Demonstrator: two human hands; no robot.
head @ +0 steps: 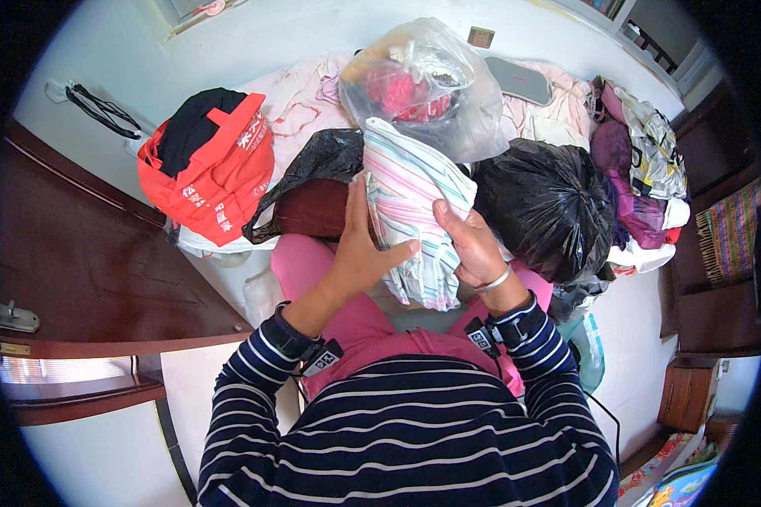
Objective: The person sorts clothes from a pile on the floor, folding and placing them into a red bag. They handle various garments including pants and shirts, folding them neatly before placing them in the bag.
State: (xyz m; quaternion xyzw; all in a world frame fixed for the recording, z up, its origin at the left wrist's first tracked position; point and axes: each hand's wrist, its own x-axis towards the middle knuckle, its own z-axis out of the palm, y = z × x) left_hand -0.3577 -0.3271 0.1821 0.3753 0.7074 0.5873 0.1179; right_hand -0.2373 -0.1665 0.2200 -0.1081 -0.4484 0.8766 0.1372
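Note:
Between my two hands is a folded striped cloth (412, 209), white with pink, green and blue stripes. My left hand (368, 244) grips its left side, thumb across the front. On the right side, my right hand (472, 244) holds the cloth with the thumb on top; a silver bangle circles that wrist. The cloth is held above my lap, in front of the bed edge. Just behind my left hand lies a dark red item (311, 208) partly inside an open black plastic bag (326, 155). The fingers behind the cloth are hidden.
A red tote bag (228, 171) with dark fabric stands left. A clear plastic bag (418, 89) of clothing sits at the back, beside a grey flat item (520, 80). A tied black bag (548, 203) and piled bags (640, 165) are right. A dark wooden door (101, 253) borders the left.

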